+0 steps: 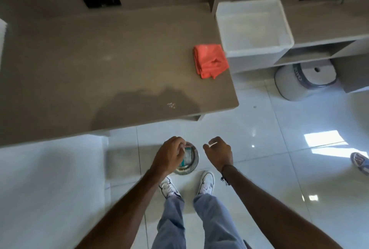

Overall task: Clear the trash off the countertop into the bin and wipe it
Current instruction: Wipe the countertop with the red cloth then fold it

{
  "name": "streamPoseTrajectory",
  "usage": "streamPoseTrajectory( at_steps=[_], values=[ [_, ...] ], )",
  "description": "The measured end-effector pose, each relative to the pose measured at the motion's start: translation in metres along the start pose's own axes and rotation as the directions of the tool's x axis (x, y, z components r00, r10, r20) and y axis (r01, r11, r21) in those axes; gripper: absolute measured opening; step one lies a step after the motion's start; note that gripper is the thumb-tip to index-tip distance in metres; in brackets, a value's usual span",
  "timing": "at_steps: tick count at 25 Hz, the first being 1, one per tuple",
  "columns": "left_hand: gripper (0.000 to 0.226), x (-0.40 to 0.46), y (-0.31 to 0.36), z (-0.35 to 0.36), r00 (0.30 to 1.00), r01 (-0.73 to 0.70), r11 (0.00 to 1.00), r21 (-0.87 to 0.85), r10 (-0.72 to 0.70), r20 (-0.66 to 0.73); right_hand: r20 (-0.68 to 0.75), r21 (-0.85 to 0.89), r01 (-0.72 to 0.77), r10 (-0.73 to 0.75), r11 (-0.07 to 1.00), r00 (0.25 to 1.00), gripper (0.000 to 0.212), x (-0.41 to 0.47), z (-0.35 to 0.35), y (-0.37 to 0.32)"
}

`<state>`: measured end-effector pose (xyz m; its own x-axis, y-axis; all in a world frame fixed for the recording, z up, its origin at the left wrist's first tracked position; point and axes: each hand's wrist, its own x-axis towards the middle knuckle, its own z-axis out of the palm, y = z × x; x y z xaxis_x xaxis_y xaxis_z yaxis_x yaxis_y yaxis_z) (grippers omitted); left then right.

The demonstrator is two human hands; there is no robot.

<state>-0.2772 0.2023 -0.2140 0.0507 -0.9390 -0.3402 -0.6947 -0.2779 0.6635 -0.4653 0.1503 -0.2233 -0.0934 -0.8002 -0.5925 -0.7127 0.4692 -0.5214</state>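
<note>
A small round metal bin (192, 165) stands on the floor by my feet, with teal and white scraps inside. My left hand (169, 155) hovers over its left rim, fingers closed on a thin pale scrap. My right hand (218, 153) is just right of the bin, pinching a small white scrap between its fingertips. The brown countertop (99, 65) lies ahead. A folded orange cloth (210, 61) rests near its right end. A few white crumbs (171, 105) lie near its front edge.
A white plastic tub (253, 27) stands right of the cloth on a lower shelf unit. A grey round stool (305, 81) sits under that unit. Another person's shoe (360, 161) shows at the right edge. The floor is glossy white tile.
</note>
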Motion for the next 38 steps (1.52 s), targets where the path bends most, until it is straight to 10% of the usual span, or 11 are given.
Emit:
streamPoseTrajectory(
  at_steps=[7, 14, 26, 33, 38],
  values=[
    [0.030, 0.039, -0.177, 0.166, 0.790, 0.614, 0.790, -0.016, -0.614, -0.005, 0.181, -0.195, -0.117, 0.153, 0.974, 0.972, 0.046, 0.108, 0.145, 0.142],
    [0.037, 0.069, -0.269, 0.270, 0.664, 0.748, 0.663, -0.034, -0.744, 0.073, 0.280, -0.247, -0.239, 0.306, 0.939, 0.910, 0.028, 0.180, 0.234, 0.222],
    [0.037, -0.029, -0.123, 0.094, 0.624, 0.778, 0.571, -0.263, -0.752, 0.213, 0.322, -0.467, 0.000, 0.170, 0.884, 0.931, 0.042, 0.054, 0.084, 0.070],
    [0.024, -0.057, -0.057, -0.024, 0.633, 0.768, 0.483, -0.420, -0.667, 0.392, 0.195, -0.456, 0.335, -0.275, 0.824, 0.942, 0.039, -0.025, 0.000, -0.029],
    [0.026, -0.053, -0.065, -0.055, 0.618, 0.772, 0.467, -0.430, -0.708, 0.341, -0.123, -0.529, 0.655, -0.813, 0.539, 0.569, 0.034, 0.001, -0.043, -0.104]
  ],
)
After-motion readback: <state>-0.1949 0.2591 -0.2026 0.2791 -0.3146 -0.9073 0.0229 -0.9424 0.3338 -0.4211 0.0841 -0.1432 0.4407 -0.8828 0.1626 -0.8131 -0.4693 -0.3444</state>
